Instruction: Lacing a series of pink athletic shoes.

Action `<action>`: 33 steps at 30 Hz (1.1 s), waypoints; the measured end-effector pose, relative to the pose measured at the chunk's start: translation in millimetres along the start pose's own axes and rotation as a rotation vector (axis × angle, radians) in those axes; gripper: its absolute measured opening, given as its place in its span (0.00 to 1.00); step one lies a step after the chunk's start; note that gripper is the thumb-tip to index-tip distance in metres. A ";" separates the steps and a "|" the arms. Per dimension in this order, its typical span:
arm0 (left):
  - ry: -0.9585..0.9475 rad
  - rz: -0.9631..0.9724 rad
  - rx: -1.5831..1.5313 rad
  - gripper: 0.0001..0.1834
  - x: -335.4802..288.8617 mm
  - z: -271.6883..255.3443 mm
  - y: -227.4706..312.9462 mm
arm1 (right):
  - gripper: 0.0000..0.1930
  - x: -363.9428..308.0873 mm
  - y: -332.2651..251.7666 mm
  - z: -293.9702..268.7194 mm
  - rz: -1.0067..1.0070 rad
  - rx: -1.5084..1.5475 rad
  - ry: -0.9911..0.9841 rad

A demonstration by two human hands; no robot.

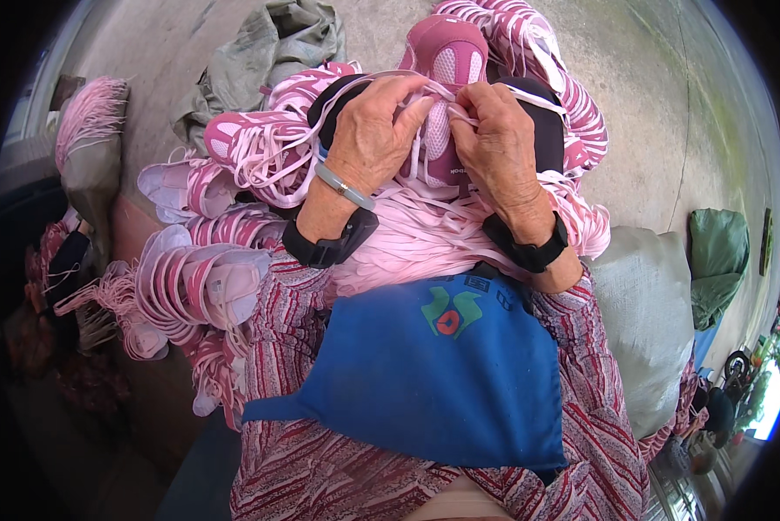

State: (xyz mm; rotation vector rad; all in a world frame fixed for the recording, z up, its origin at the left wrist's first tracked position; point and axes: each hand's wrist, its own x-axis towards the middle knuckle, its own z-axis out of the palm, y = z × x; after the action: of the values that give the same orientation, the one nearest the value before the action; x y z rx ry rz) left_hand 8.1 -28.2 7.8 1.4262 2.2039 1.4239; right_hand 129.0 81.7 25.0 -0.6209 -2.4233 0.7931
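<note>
Both my hands work over a pink shoe upper (443,42) with white mesh, its toe pointing away from me. My left hand (374,128), with a bangle and black band at the wrist, pinches a pale pink shoelace (440,90) near the lace holes. Thumb and fingers of my right hand (498,139) are closed on the shoelace too, just to the right. A heap of loose pale pink shoelaces (412,239) lies across my lap, below the upper. Dark padding (544,122) shows under my hands on either side.
Several pink shoe uppers lie on the left, one laced upper (264,152) closest. Stacked uppers (529,43) curve along the far right. A grey-green cloth (268,56) lies at far left, a pale sack (642,321) at right. A blue apron (433,373) covers my front.
</note>
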 end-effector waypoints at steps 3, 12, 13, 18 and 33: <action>0.043 0.018 0.004 0.09 5.9 -1.8 -7.0 | 0.07 -1.2 -1.9 2.7 0.011 -0.039 -0.025; -0.057 0.041 0.178 0.07 25.0 -1.5 -7.1 | 0.08 -3.7 -2.2 8.2 0.007 -0.089 -0.030; -0.050 0.169 0.310 0.07 26.8 -1.5 -7.1 | 0.08 -3.2 -0.9 8.4 -0.012 -0.097 0.022; -0.208 -0.270 -0.091 0.09 31.7 -4.2 -15.2 | 0.08 -5.1 0.6 8.7 -0.011 -0.108 -0.014; -0.042 -0.247 -0.354 0.09 35.9 5.8 -16.2 | 0.10 -1.1 2.6 16.3 -0.045 -0.150 0.036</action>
State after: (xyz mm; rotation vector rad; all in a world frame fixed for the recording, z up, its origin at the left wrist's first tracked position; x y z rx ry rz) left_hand -17.9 1.7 4.4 1.0197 1.9005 1.5770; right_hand 120.9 76.4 11.6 -0.6287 -2.4708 0.5809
